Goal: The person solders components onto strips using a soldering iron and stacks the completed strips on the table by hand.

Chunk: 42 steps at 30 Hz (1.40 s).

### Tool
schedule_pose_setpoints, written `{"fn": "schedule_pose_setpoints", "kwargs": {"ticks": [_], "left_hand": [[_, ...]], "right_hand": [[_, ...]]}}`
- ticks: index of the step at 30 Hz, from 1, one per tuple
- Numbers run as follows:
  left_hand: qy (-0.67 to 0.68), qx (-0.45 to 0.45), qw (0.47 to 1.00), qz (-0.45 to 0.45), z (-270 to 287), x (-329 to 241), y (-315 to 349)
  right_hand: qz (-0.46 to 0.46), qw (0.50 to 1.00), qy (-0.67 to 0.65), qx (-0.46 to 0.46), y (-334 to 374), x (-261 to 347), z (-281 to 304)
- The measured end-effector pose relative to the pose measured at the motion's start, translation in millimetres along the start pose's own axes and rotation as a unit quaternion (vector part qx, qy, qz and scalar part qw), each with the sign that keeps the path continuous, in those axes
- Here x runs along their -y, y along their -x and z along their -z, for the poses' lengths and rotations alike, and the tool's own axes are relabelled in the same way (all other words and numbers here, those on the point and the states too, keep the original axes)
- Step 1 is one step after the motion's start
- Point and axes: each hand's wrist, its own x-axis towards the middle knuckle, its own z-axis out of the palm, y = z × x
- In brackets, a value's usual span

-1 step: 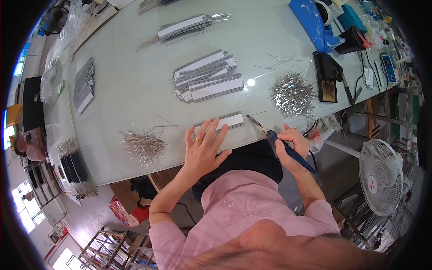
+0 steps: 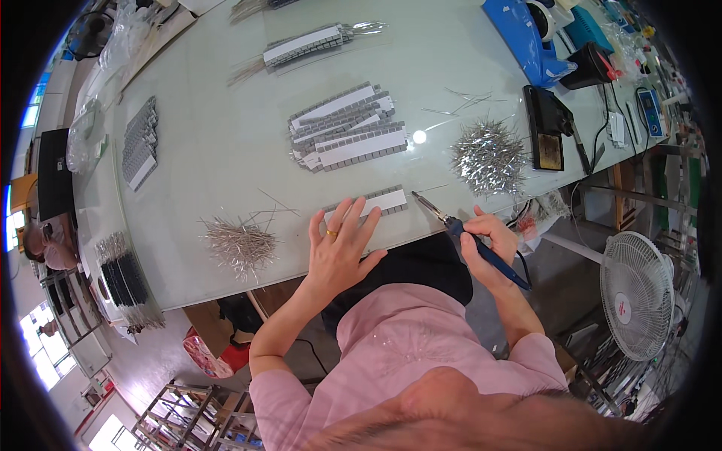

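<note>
My left hand (image 2: pixel 342 244) lies with its fingers spread over a grey segmented strip with a white band (image 2: pixel 387 201) at the table's near edge, covering part of its left half. In my right hand (image 2: pixel 490 244) is a blue-handled soldering iron (image 2: pixel 487 259). Its metal tip points up and left, a little apart from the strip's right end. A thin wire (image 2: pixel 430 188) extends to the right from near that end. Beyond the strip lies a pile of similar grey and white strips (image 2: pixel 361 146). Loose silvery wires (image 2: pixel 489 158) are heaped right of it, with another wire heap (image 2: pixel 241 246) left of my left hand.
A black soldering stand (image 2: pixel 543 128) with a sponge sits at the right, below a blue dispenser (image 2: pixel 519 41). More strips lie in a wired bundle (image 2: pixel 304 46) farther back and in a stack (image 2: pixel 141 143) at the left. A white fan (image 2: pixel 636 297) stands off the table's right.
</note>
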Motion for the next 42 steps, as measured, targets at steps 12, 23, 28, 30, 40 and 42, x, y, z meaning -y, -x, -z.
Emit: {"fn": "schedule_pose_setpoints", "kwargs": {"ticks": [12,23,28,30,40,42], "left_hand": [[0.007,0.009,1.0,0.002,0,1,-6],[0.006,0.011,1.0,0.0,0,-1,-6],[0.008,0.005,1.0,-0.001,2,1,-7],[0.001,0.006,1.0,0.009,3,3,-3],[-0.022,-0.078,0.992,0.092,13,17,27],[-0.065,-0.107,0.981,0.145,20,36,40]], "right_hand": [[-0.052,0.997,-0.036,0.035,-7,-2,8],[0.091,0.993,0.062,0.044,-16,11,6],[0.087,0.992,0.071,0.059,-19,14,3],[0.082,0.992,0.067,0.066,-21,18,0],[-0.027,0.997,-0.071,-0.005,9,-11,8],[-0.024,0.997,-0.074,0.006,8,-12,5]]}}
